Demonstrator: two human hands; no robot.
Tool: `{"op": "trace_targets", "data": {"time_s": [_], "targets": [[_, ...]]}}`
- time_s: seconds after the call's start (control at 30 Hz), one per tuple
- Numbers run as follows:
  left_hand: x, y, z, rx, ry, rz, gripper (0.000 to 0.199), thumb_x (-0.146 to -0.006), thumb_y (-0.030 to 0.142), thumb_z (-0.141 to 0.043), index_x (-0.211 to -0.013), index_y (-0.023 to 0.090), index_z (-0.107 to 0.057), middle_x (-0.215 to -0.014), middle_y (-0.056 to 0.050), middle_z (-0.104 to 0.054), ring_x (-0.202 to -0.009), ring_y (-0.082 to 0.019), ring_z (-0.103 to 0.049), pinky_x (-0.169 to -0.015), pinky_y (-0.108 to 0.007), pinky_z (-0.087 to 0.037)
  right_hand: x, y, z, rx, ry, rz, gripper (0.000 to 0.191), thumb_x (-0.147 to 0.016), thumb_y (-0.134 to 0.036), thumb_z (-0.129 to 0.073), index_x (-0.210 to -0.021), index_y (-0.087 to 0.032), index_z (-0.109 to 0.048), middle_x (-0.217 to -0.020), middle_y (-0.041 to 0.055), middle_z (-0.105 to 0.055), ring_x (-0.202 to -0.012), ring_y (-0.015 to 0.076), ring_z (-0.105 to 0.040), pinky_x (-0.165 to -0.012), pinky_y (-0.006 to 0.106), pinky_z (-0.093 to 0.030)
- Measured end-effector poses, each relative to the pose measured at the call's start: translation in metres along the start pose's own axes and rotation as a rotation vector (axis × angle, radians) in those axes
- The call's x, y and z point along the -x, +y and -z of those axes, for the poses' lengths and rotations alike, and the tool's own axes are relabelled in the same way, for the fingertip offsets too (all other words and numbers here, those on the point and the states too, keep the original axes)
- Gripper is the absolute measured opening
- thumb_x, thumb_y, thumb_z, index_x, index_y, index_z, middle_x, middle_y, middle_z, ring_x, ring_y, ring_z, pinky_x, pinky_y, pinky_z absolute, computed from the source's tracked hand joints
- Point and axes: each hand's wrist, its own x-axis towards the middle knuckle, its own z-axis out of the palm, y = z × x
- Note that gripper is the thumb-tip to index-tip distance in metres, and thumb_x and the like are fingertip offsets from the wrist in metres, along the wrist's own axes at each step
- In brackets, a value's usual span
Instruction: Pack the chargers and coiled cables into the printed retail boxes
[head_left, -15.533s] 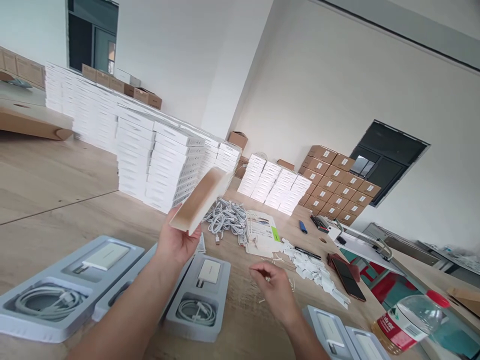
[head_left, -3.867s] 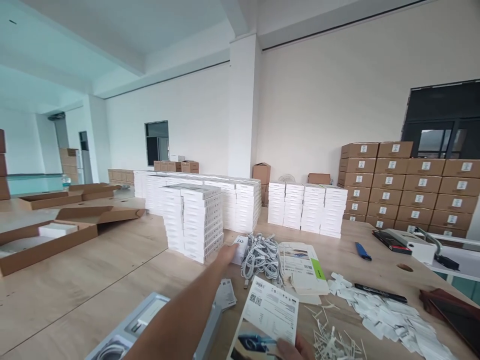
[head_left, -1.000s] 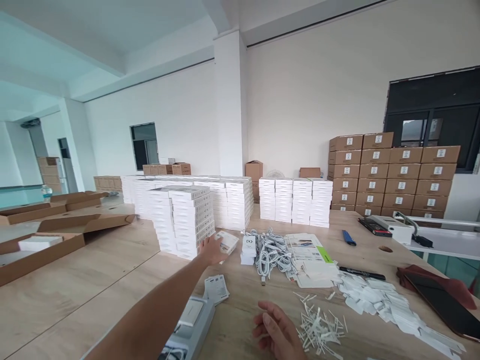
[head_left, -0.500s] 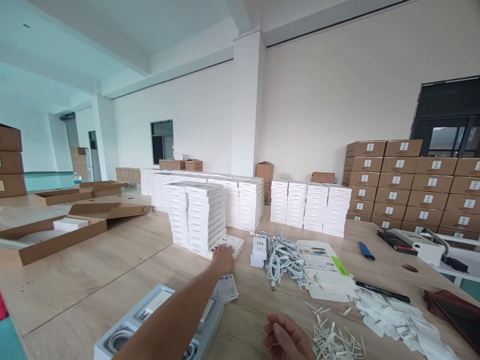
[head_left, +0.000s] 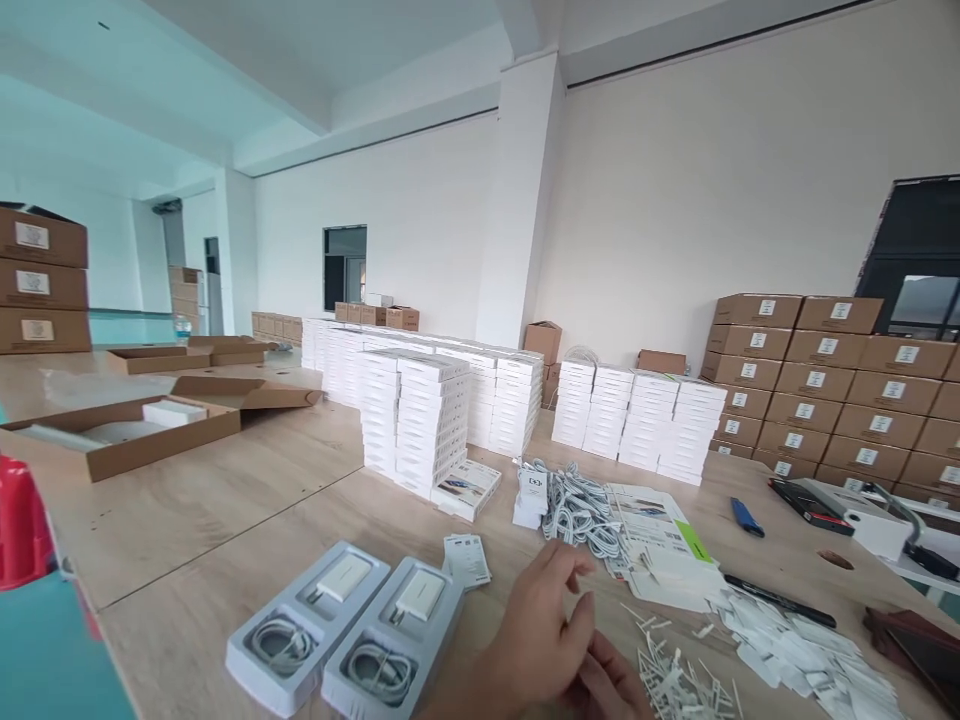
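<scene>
1. Worktop (head_left: 172,600) is wood-grain, with a dark seam running across it and a round hole at far right.
2. Near edge: two grey trays (head_left: 315,611) side by side, leaflets (head_left: 466,560) just beyond.
3. Stacked white boxes (head_left: 431,420) further back, one printed box (head_left: 466,488) lying flat at their foot.
4. Middle's a mess tbh: tangled cables (head_left: 581,505), printed sheets (head_left: 660,540), loose white sticks (head_left: 682,680).
5. Right: paper slips (head_left: 802,640), black pen (head_left: 780,598), blue tool (head_left: 746,517).
6. Left: open brown carton (head_left: 161,448).
</scene>
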Motion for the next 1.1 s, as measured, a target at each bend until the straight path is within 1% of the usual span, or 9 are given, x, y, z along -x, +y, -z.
{"op": "trace_targets", "data": {"time_s": [0.1, 0.2, 0.3, 0.4, 0.57, 0.73, 0.93, 1.0, 1.1], "targets": [[0.006, -0.010, 0.004, 0.102, 0.036, 0.149, 0.020, -0.087, 0.017, -0.045, -0.103, 0.022, -0.056, -0.084, 0.001, -0.059, -0.073, -0.016, -0.057, -0.070, -0.027, -0.045, 0.003, -0.005, -0.002, 0.033, 0.020, 0.046, 0.044, -0.059, -0.053, -0.088, -0.082, -0.018, -0.077, -0.067, 0.0036, -0.070, -0.057, 0.0140, -0.060, -0.054, 0.024, -0.044], [-0.002, -0.024, 0.011, 0.180, 0.064, 0.188, 0.013, -0.090, 0.022, -0.043, -0.097, 0.023, -0.054, -0.075, 0.003, -0.054, -0.070, -0.016, -0.054, -0.067, -0.026, -0.042, 0.003, -0.018, 0.000, 0.212, 0.069, 0.137, 0.044, -0.064, -0.056, -0.083, -0.084, -0.017, -0.076, -0.076, 0.0061, -0.072, -0.062, 0.0177, -0.064, -0.059, 0.028, -0.049], [-0.009, -0.028, 0.016, 0.172, 0.038, 0.191, 0.010, -0.091, 0.024, -0.043, -0.096, 0.023, -0.052, -0.074, 0.003, -0.054, -0.069, -0.017, -0.054, -0.066, -0.027, -0.039, -0.011, -0.046, 0.004, 0.642, 0.217, 0.278, 0.039, -0.081, -0.053, -0.066, -0.093, -0.017, -0.074, -0.086, 0.0084, -0.074, -0.078, 0.0225, -0.068, -0.072, 0.033, -0.055], [-0.009, -0.028, 0.015, 0.126, 0.003, 0.199, 0.012, -0.089, 0.021, -0.043, -0.096, 0.023, -0.052, -0.074, 0.003, -0.055, -0.068, -0.017, -0.053, -0.065, -0.027, -0.038, -0.045, -0.084, 0.011, 1.326, 0.320, 0.302, 0.038, -0.094, -0.034, -0.044, -0.119, -0.017, -0.066, -0.118, 0.0096, -0.070, -0.109, 0.0218, -0.065, -0.093, 0.032, -0.053], [-0.003, -0.035, 0.006, 0.021, -0.039, 0.185, 0.014, -0.086, 0.017, -0.044, -0.095, 0.022, -0.054, -0.078, 0.001, -0.058, -0.070, -0.017, -0.054, -0.066, -0.029, -0.036, -0.106, -0.132, 0.037, 1.724, 0.366, 0.179, 0.069, -0.073, -0.003, -0.051, -0.142, -0.010, -0.049, -0.153, 0.0157, -0.042, -0.144, 0.0282, -0.035, -0.118, 0.039, -0.029], [-0.002, -0.047, 0.007, 0.003, -0.029, 0.211, 0.015, -0.081, 0.012, -0.046, -0.090, 0.021, -0.055, -0.082, -0.001, -0.060, -0.077, -0.019, -0.056, -0.071, -0.029, -0.036, -0.111, -0.139, 0.068, 1.992, 0.268, 0.024, 0.073, -0.068, 0.003, -0.049, -0.140, -0.011, -0.053, -0.144, 0.0183, -0.053, -0.136, 0.0332, -0.047, -0.113, 0.049, -0.033], [-0.009, -0.050, 0.016, 0.099, -0.017, 0.275, 0.012, -0.081, 0.014, -0.047, -0.083, 0.021, -0.057, -0.078, -0.001, -0.060, -0.075, -0.019, -0.054, -0.069, -0.029, -0.034, -0.091, -0.136, 0.080, 2.150, 0.119, 0.044, 0.070, -0.070, 0.003, -0.053, -0.136, -0.019, -0.058, -0.145, 0.0091, -0.055, -0.136, 0.0251, -0.047, -0.117, 0.037, -0.028], [-0.012, -0.051, 0.016, 0.156, -0.025, 0.300, 0.010, -0.080, 0.017, -0.048, -0.080, 0.021, -0.058, -0.078, 0.000, -0.061, -0.075, -0.019, -0.055, -0.069, -0.028, -0.035, -0.087, -0.143, 0.077, 2.156, 0.152, 0.060, 0.059, -0.075, 0.002, -0.051, -0.128, -0.019, -0.065, -0.137, 0.0086, -0.062, -0.130, 0.0236, -0.054, -0.113, 0.034, -0.034], [-0.014, -0.052, 0.016, 0.266, -0.041, 0.363, 0.011, -0.081, 0.027, -0.051, -0.075, 0.020, -0.057, -0.078, -0.001, -0.063, -0.077, -0.019, -0.058, -0.067, -0.028, -0.037, -0.077, -0.164, 0.066, 2.138, 0.340, 0.112, 0.042, -0.089, -0.006, -0.042, -0.118, -0.016, -0.071, -0.119, 0.0144, -0.072, -0.111, 0.0286, -0.067, -0.097, 0.039, -0.048]]}}
